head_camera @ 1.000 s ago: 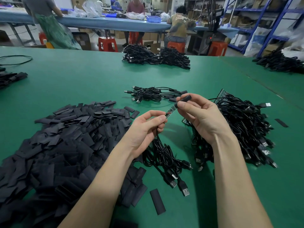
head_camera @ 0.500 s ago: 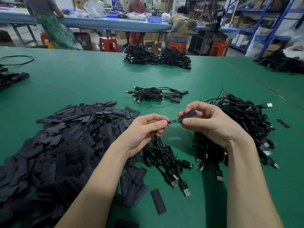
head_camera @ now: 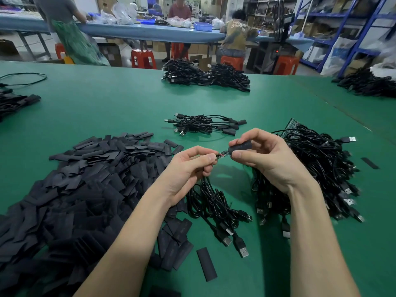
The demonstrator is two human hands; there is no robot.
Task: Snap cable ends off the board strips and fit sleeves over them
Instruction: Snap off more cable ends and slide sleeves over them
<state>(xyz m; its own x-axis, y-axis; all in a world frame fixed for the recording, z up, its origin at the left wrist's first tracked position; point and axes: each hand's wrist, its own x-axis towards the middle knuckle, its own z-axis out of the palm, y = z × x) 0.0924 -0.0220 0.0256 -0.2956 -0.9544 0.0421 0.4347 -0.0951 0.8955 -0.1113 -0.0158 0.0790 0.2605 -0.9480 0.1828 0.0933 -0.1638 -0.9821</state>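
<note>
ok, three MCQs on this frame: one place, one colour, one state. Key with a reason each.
1. The big heap of loose sleeves lies:
A. left of the hands
B. right of the hands
C. on the blue table

2. The table top is:
A. grey
B. green
C. white

3. The sleeve pinched by the right hand is:
A. lying flat on the table
B. partly over the board end
C. fully covering it

Key: A, the heap fills the left side. B, green surface throughout. B, bare cable end shows between the sleeve and the left hand.

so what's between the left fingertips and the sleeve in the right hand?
Head view: a short exposed stretch of the cable end's board bridges the left hand and the sleeve pinched by the right hand.
</note>
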